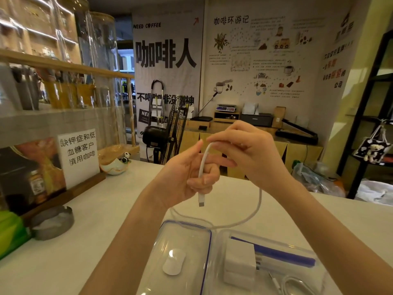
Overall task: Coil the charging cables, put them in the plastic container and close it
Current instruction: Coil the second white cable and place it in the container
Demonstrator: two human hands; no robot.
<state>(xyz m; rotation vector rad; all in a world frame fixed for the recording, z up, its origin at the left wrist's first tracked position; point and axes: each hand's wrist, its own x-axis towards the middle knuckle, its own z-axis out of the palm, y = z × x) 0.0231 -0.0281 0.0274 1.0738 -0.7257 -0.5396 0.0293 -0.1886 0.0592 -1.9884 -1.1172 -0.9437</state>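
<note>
1. Two bare hands are raised above the middle of the white counter [89,235], both engaged with one white charging cable [258,202].
2. Left edge of the counter: a green object [9,233], partly cut off by the frame, lies beside a grey ashtray [53,224]. Behind them a printed sign [79,154] stands upright in a wooden base.
3. Left hand [187,177]: the lower fingers are curled around the cable just above its connector [201,202], which hangs plug-down below the hand. The index finger and thumb are extended upward.
4. Right hand [251,154]: the fingers are bent over the top of the cable's arch and grip it there; the exact pinch point is hidden behind the fingers.
5. From the right hand the cable drops in a wide loop down to the counter, curving back to the left just behind the plastic container [274,271].
6. The container stands open at the near edge of the counter, with its clear lid [180,241] lying flat to the left.
7. A small white oval item [173,262] appears to lie on the lid.
8. The container base holds a white charger block [240,260], a blue-and-white item [285,255] and another coiled white cable [297,284].
</note>
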